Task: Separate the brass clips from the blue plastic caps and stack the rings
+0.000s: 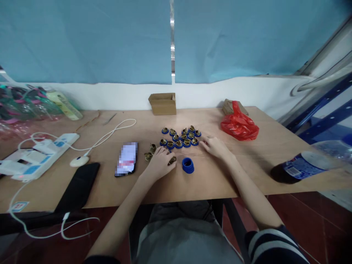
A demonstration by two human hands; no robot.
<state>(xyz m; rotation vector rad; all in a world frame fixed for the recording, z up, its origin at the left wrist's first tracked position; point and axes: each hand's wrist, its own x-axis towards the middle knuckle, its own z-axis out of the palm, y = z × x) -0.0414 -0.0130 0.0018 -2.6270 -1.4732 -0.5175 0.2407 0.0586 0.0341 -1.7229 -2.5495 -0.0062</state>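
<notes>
My left hand (160, 162) rests on the wooden table (192, 183) with its fingers curled around a small brass piece (172, 160). Two more loose brass pieces (150, 152) lie just to its left. A short stack of blue rings (188, 165) stands right of that hand. Behind it sits a cluster of several blue rings with brass pieces set in them (181, 137). My right hand (215, 146) lies flat beside the cluster's right end, fingers stretched toward it, holding nothing.
A phone (126, 159) lies left of my left hand, with a black pouch (79, 185), a white mouse (79, 161) and power strips (38, 156) further left. A small cardboard box (162, 103) stands at the back. A red plastic bag (238, 125) and a dark drink bottle (308, 163) are on the right.
</notes>
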